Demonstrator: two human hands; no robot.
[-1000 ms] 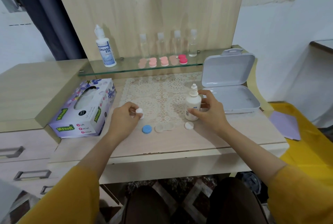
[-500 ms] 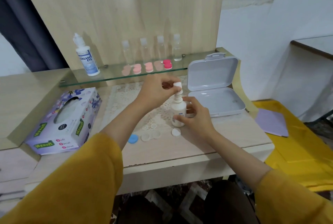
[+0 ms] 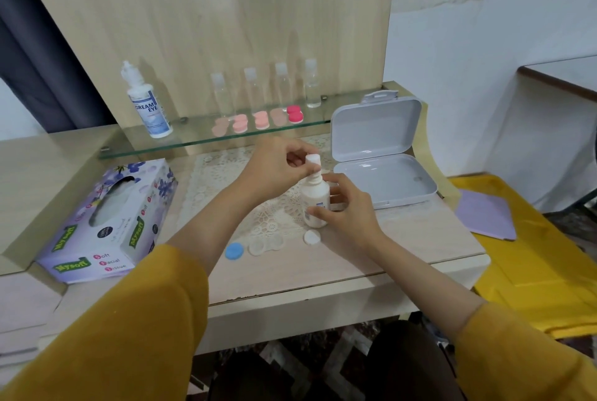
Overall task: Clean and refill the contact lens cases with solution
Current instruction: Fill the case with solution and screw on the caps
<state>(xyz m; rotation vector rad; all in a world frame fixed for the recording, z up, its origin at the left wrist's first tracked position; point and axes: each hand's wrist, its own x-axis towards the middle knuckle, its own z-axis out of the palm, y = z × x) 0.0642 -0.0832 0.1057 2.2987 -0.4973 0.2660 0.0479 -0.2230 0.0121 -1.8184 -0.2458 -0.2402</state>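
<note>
A small white solution bottle [image 3: 315, 203] stands upright on the lace mat. My right hand [image 3: 347, 211] grips its body. My left hand [image 3: 274, 168] pinches the white cap [image 3: 312, 162] at the bottle's tip. In front of the bottle lies an open clear lens case [image 3: 265, 245], with a blue lid [image 3: 234, 252] to its left and a white lid [image 3: 311, 237] to its right. Several pink and red lens cases [image 3: 258, 121] sit on the glass shelf.
A large solution bottle [image 3: 147, 103] and several small clear bottles [image 3: 281, 87] stand on the glass shelf [image 3: 155, 145]. A tissue box [image 3: 106, 223] lies at the left. An open grey plastic box [image 3: 381, 155] is at the right, a purple cloth [image 3: 484, 215] beyond it.
My left hand carried the white cap from the table up to the bottle's tip. The right hand stays on the bottle. The camera has shifted a little.
</note>
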